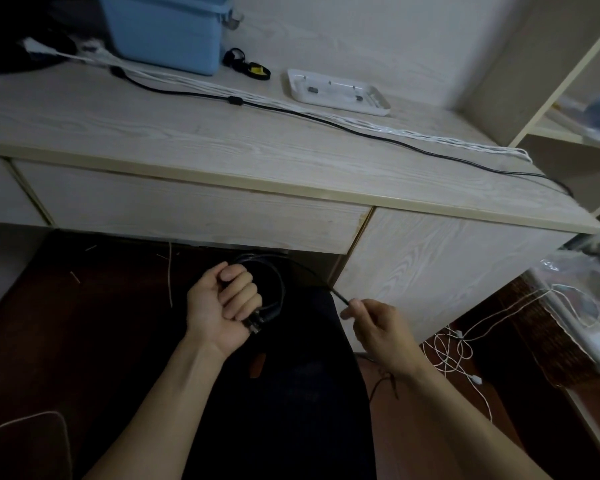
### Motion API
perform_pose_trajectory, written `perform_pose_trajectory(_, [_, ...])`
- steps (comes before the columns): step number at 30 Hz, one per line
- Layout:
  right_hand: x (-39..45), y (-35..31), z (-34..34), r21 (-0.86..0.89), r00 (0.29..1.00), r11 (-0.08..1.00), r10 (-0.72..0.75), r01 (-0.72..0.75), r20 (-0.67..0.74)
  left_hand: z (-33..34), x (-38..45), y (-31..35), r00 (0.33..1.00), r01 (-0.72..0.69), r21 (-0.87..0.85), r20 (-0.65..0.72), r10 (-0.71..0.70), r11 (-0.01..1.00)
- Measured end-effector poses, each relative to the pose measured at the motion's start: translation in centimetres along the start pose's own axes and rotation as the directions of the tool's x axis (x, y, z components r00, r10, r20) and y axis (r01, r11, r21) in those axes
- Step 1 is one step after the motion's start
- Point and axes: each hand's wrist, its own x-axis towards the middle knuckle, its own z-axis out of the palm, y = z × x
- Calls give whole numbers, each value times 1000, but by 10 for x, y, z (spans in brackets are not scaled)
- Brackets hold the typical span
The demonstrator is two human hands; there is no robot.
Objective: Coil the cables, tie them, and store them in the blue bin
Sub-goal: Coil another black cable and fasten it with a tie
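- Left hand [222, 299]: gripping a black cable coil [267, 289], fingers curling round the gathered loops, below the desk [222, 133] edge over the lap.
- Right hand [378, 323]: pinching the coil's loose black tail between thumb and fingertips, just beside the coil.
- Step in hand: coiling, seemingly nearing the cable's end (no tie on it yet).
- Next move, by judgement: laying the tail onto the loops, then fetching a tie; the black-and-yellow straps [246, 65] are lying beside the blue bin [167, 32].
- Blue bin: standing at the desk's back left.
- Remaining: black cable [326, 121] and white cable bundle [413, 135] lying uncoiled across the desk.
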Motion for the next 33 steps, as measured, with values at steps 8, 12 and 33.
perform_pose_trajectory(8, [1,9,-3,-95,972,996,25,-3,236,-9,5,20,940,-301,-85,-192,281,950])
perform_pose_trajectory(12, [-7,-12,6,-95,935,981,-127,167,332,1,11,0,927,-305,286,-128,352,908])
perform_pose_trajectory(33, [-6,-25,30,296,968,935,-232,196,93,14,-17,-18,870,225,788,103,-483,574])
